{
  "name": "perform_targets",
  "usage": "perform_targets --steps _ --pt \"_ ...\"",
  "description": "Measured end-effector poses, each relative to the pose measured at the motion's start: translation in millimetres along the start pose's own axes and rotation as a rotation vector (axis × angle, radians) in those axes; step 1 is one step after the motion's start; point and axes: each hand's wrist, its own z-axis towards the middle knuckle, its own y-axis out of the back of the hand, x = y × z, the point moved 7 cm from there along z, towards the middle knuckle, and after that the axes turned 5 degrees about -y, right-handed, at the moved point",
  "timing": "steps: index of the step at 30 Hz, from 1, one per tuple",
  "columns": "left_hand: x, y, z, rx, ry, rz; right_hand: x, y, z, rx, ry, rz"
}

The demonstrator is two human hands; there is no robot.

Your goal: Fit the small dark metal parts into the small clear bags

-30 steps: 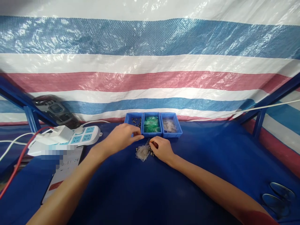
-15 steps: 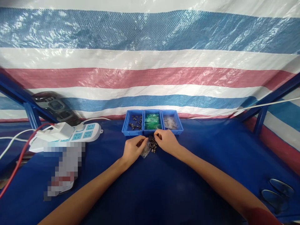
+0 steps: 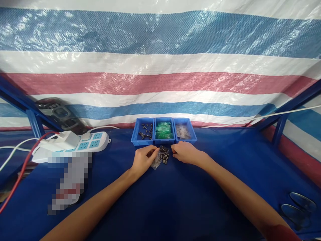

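My left hand [image 3: 145,158] is closed on the edge of a small clear plastic bag [image 3: 156,162] lying on the blue table. Right beside the bag sits a little heap of dark screws [image 3: 165,155]. My right hand [image 3: 185,152] is just right of the heap, its fingers curled together; whether anything is between them is hidden. Behind my hands stand three blue bins side by side: the left bin [image 3: 135,135] holds loose screws, the middle bin [image 3: 164,141] green packets, and the right bin [image 3: 194,134] clear packets.
On the left are a white power strip [image 3: 102,142] with plugs and cables, a blurred-out packet [image 3: 71,180] and a dark device [image 3: 61,113]. Eyeglasses [image 3: 298,207] lie at the lower right. Striped sheeting [image 3: 160,83] hangs behind the table, between blue frame bars.
My right hand has moved right, away from the screw heap, uncovering more of it. My left hand stays in place at the bag.
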Motion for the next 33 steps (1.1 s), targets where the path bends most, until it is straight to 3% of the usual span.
perform_targets --steps 2,4,9,11,16,21,33 --pt "-1 -0.2 0 0.007 -0.005 -0.003 2 3 1 -0.027 0.013 0.033" --pt "-1 0.3 -1 0.005 -0.007 -0.015 8 10 1 -0.133 0.029 0.151" --pt "1 5.5 -3 -0.063 0.008 -0.060 22 23 -13 -0.643 0.092 0.687" --pt "2 7.2 -3 -0.099 0.006 -0.068 24 18 -19 -0.766 0.131 0.784" --pt "-1 6.0 -1 -0.123 -0.077 -0.065 22 2 -19 -0.802 0.169 0.901" --pt "-9 5.1 0 -0.117 -0.194 -0.084 14 -6 -15 -0.788 0.094 0.970" --pt "-15 5.9 -2 -0.118 -0.274 -0.125 17 -4 -16 -0.789 0.142 0.900"
